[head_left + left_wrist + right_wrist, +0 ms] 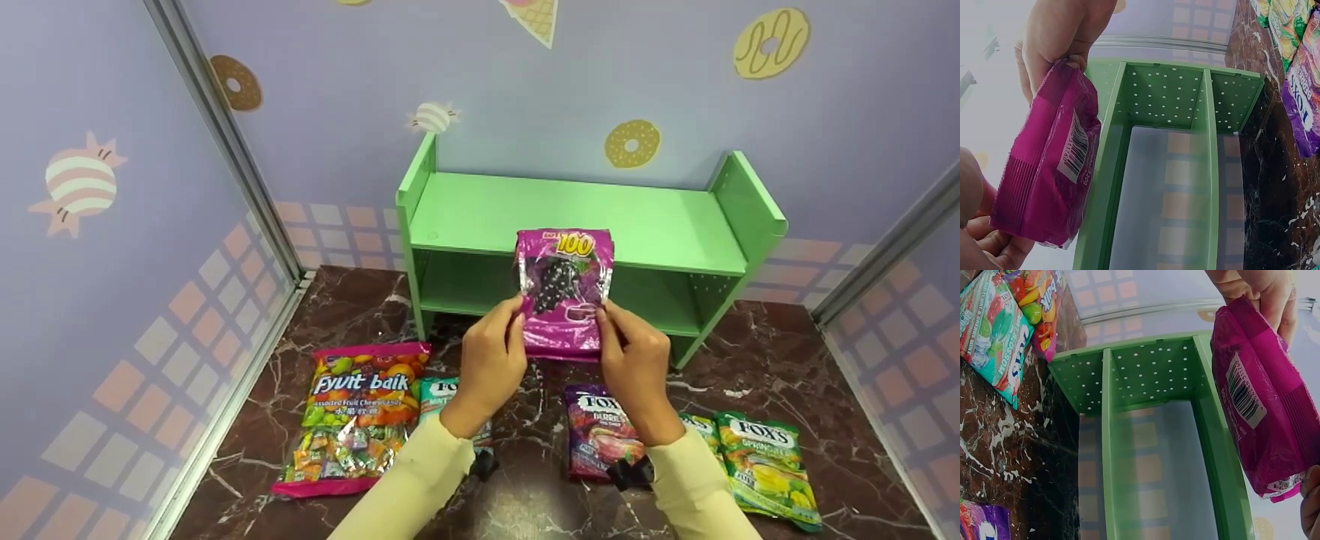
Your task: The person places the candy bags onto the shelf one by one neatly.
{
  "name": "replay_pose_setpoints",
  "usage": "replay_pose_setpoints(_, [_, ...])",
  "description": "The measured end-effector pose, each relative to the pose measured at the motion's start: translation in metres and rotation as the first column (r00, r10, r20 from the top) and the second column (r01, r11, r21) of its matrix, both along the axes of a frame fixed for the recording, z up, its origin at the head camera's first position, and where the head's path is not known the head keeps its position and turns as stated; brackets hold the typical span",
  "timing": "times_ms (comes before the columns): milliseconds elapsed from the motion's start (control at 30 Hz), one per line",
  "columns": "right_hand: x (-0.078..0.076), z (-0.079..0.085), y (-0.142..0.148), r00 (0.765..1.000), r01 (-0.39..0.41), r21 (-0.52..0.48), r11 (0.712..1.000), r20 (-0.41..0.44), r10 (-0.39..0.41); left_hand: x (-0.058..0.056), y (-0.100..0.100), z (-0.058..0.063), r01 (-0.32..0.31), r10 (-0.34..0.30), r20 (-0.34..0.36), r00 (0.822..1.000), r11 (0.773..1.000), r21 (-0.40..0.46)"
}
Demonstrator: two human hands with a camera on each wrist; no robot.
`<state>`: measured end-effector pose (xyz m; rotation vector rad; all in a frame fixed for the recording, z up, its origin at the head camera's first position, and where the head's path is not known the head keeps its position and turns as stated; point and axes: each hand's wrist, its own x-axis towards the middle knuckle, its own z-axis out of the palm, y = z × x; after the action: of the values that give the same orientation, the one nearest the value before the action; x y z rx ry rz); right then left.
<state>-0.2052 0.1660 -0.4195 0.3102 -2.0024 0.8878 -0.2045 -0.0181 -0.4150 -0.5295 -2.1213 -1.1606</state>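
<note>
A magenta candy bag (559,330) marked "100", with dark berries on its front, is held up before the green shelf (577,217). My left hand (495,356) pinches its left edge between thumb and fingers. The right hand (636,364) pinches the opposite edge the same way. Both wrist views show the back of the bag (1055,163), with a white barcode label (1246,391). In those views the bag appears beside the shelf's top board, apart from the marble surface.
On the dark marble surface (525,420) lie a large Fruit candy bag (360,420) and a teal Fox's bag (439,390) at left. A purple Fox's bag (589,435) and green Fox's bags (769,472) lie at right. Decorated walls (525,105) enclose the space.
</note>
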Motion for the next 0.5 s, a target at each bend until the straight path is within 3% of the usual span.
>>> replay_pose_setpoints(500, [-0.016, 0.008, 0.005, 1.0, 0.001, 0.008, 1.0, 0.007, -0.001, -0.016, 0.004, 0.01, 0.009, -0.009, 0.025, 1.0, 1.0, -0.019])
